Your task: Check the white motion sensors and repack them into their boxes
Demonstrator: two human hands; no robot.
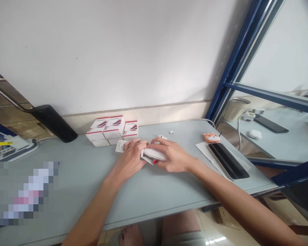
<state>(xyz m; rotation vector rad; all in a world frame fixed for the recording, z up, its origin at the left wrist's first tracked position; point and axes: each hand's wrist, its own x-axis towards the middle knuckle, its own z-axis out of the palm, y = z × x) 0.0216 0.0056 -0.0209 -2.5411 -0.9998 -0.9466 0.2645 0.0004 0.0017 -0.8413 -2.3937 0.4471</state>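
A small white carton with a bit of red (155, 155) is between my hands above the desk, tilted, with what looks like an open edge facing me. My left hand (133, 155) has its fingers closed around the carton's left end. On the opposite end my right hand (173, 155) grips it, thumb below and fingers over the top. My fingers hide much of the carton. Just behind my left hand lies a white printed card (120, 146). Several white-and-red boxes (106, 130) stand stacked near the wall.
White scraps (171, 132) lie behind my right hand. To the right are a phone (228, 160) on white paper (205, 152) and an orange animal-faced item (212, 137). A black cylinder (53, 123) leans at left, near a blurred-out object (28, 194). Blue framing (226, 68) borders the right.
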